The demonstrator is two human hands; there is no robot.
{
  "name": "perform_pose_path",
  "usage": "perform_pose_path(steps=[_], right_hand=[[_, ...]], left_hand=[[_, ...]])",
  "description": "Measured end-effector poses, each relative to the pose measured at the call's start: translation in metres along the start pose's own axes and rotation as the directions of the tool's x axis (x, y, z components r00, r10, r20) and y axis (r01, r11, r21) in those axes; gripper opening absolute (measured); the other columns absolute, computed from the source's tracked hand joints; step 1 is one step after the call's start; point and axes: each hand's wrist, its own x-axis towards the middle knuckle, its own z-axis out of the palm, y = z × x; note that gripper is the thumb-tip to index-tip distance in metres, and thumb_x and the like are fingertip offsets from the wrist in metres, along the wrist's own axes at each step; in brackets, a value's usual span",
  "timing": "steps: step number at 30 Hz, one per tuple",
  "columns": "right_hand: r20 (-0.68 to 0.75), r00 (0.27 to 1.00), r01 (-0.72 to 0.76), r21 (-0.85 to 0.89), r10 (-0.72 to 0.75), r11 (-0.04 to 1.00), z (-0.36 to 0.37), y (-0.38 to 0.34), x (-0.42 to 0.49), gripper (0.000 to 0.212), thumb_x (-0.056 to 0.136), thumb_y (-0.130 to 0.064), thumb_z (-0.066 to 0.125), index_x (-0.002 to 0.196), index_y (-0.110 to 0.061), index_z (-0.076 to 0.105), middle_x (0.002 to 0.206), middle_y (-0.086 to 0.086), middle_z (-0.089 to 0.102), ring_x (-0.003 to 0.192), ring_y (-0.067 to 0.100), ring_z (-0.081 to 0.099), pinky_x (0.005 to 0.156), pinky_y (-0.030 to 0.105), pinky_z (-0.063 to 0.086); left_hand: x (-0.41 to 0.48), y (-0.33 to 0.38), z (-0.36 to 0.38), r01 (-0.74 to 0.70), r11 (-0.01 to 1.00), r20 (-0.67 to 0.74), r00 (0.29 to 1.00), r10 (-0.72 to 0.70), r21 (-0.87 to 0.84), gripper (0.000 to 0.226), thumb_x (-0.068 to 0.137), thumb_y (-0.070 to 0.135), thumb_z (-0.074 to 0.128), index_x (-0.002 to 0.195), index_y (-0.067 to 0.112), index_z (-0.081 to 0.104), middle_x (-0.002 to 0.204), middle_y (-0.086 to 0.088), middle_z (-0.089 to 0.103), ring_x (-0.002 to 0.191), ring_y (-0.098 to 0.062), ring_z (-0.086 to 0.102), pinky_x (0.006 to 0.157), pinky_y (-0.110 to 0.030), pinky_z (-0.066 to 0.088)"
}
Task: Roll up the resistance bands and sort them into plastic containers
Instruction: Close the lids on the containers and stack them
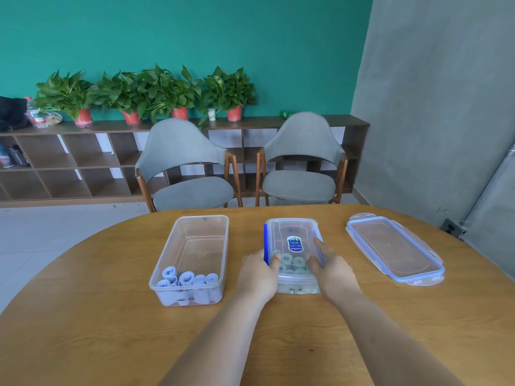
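Note:
A clear plastic container (295, 285) stands in the middle of the round wooden table, with a lid (292, 228) lying on top of it and several rolled green bands (291, 261) showing through. My left hand (257, 275) grips the lid's left edge at its blue clip. My right hand (330, 270) lies on the lid's right edge with the forefinger stretched along it. To the left stands an open clear container (199, 227) with several rolled pale-blue bands (186, 281) at its near end.
A second lid (394, 247) with blue seal lies flat on the table to the right. Two grey chairs (186, 174) stand behind the table's far edge. A low shelf with potted plants (156, 93) runs along the green wall.

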Motion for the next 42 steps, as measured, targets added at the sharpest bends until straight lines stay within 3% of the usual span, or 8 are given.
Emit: perform_pose_path(steps=[6,10,15,23,26,29,34,42], right_hand=[[0.004,1.000,-0.029,0.022,0.029,0.999,0.000,-0.003,0.001,0.058,0.105,-0.043,0.056,0.159,-0.041,0.035,0.146,-0.002,0.058,0.091,0.015,0.067,0.061,0.026,0.051],[-0.011,0.997,-0.070,0.114,0.072,0.991,0.001,-0.003,0.003,0.063,0.101,-0.040,0.066,0.157,-0.042,0.039,0.142,-0.002,0.060,0.086,0.009,0.065,0.060,0.025,0.053],[0.006,0.979,-0.196,0.339,0.206,0.920,-0.001,0.005,0.007,0.099,0.085,-0.050,0.083,0.164,-0.031,0.026,0.144,0.004,0.059,0.114,0.024,0.067,0.091,0.041,0.059],[0.007,0.964,-0.245,0.397,0.264,0.884,0.001,0.013,0.016,0.109,0.077,-0.054,0.089,0.162,-0.018,0.031,0.151,0.008,0.052,0.124,0.029,0.060,0.095,0.038,0.050],[-0.057,0.961,-0.229,0.379,0.269,0.897,0.003,0.014,0.016,0.107,0.075,-0.053,0.090,0.160,-0.016,0.035,0.137,0.004,0.061,0.111,0.025,0.064,0.093,0.039,0.053],[-0.197,0.960,-0.159,0.197,0.198,0.967,0.007,0.011,0.012,0.097,0.076,-0.058,0.085,0.155,-0.019,0.045,0.130,-0.001,0.061,0.112,0.024,0.065,0.089,0.040,0.057],[-0.232,0.964,-0.101,0.140,0.132,0.985,0.009,0.007,0.004,0.053,0.080,-0.054,0.082,0.124,-0.029,0.067,0.111,-0.005,0.061,0.096,0.019,0.066,0.080,0.043,0.061],[-0.248,0.960,-0.105,0.116,0.131,0.988,0.006,0.006,0.004,0.072,0.082,-0.054,0.082,0.143,-0.024,0.059,0.124,-0.009,0.056,0.109,0.019,0.064,0.084,0.041,0.061]], left_hand=[[0.005,0.001,-0.002,-0.033,0.990,0.036,0.999,0.029,0.139,0.035,0.105,0.059,0.046,0.116,0.033,0.066,0.110,0.003,0.066,0.089,-0.013,0.066,0.070,-0.030,0.056],[0.006,0.000,0.005,0.008,0.990,0.015,1.000,-0.011,0.140,0.035,0.106,0.057,0.047,0.116,0.029,0.063,0.113,0.001,0.065,0.090,-0.014,0.067,0.080,-0.039,0.062],[0.006,0.005,0.004,0.019,0.995,0.028,0.999,-0.021,0.097,0.057,0.107,0.049,0.048,0.160,0.040,0.029,0.143,-0.001,0.054,0.119,-0.023,0.062,0.088,-0.036,0.053],[0.003,0.009,0.001,-0.006,0.995,0.075,0.997,-0.002,0.102,0.057,0.110,0.047,0.041,0.163,0.047,0.021,0.148,-0.001,0.047,0.124,-0.022,0.058,0.089,-0.032,0.047],[0.002,0.008,0.001,-0.014,0.995,0.083,0.996,0.005,0.103,0.057,0.110,0.046,0.041,0.163,0.048,0.021,0.147,-0.001,0.048,0.122,-0.022,0.058,0.090,-0.032,0.047],[0.003,0.009,0.000,-0.004,0.995,0.090,0.996,-0.006,0.104,0.058,0.110,0.048,0.041,0.164,0.048,0.020,0.148,-0.001,0.048,0.125,-0.023,0.057,0.094,-0.034,0.049],[0.001,0.012,-0.002,-0.002,0.994,0.095,0.995,-0.008,0.111,0.058,0.110,0.049,0.041,0.164,0.049,0.019,0.144,0.000,0.050,0.120,-0.022,0.059,0.091,-0.034,0.050],[0.000,0.015,-0.005,-0.007,0.993,0.096,0.995,-0.005,0.120,0.058,0.110,0.048,0.043,0.164,0.047,0.021,0.144,0.000,0.051,0.122,-0.022,0.059,0.095,-0.036,0.052]])
